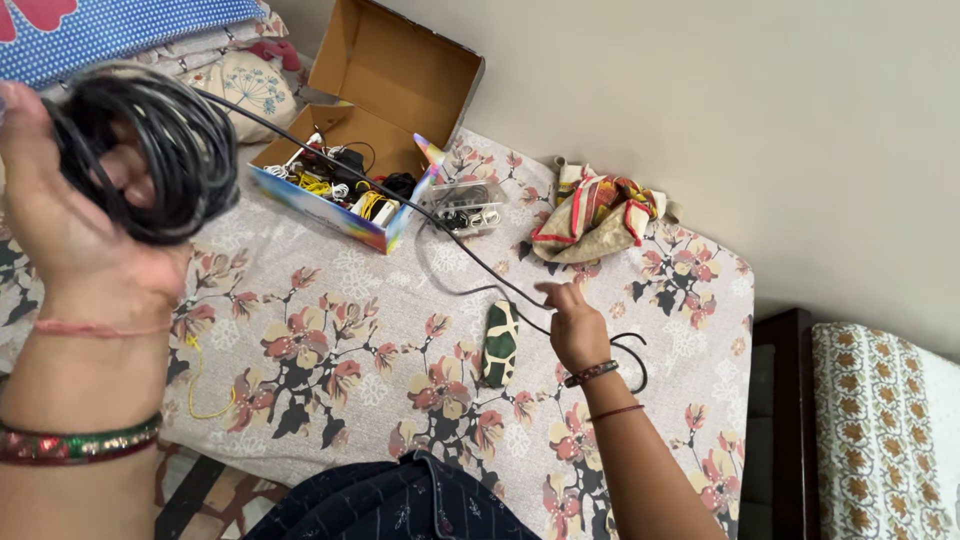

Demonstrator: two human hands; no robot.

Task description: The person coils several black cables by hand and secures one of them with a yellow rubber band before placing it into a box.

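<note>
While the black cable (pixel 470 262) lies partly loose over the flowered bedsheet (pixel 330 330), most of it is already wound into a thick round coil (pixel 150 150) of many thin, shiny loops. This coil sits around the left hand (pixel 60 200), which is raised close to the camera at the left side, palm turned toward the viewer; the fingers are curled through the middle of the coil and grasp it firmly. From the coil one single strand runs down to the right, passes over the open cardboard box (pixel 400 80) with small wires and chargers inside, crosses the sheet in a soft curve and reaches the right hand (pixel 575 325). Behind this hand the end of the cable makes a small hook shape on the sheet.

The right arm is stretched forward and low, the wrist with a dark bracelet and a red thread. Its fingers are bent downward and pinch the strand against the bed, the index finger pointing a little to the left.

Just beside the right hand lies a small green and cream patterned pouch (pixel 500 343). Farther back a clear plastic case (pixel 465 207) rests next to the box, and a colourful folded cloth (pixel 595 215) lies near the wall.
</note>
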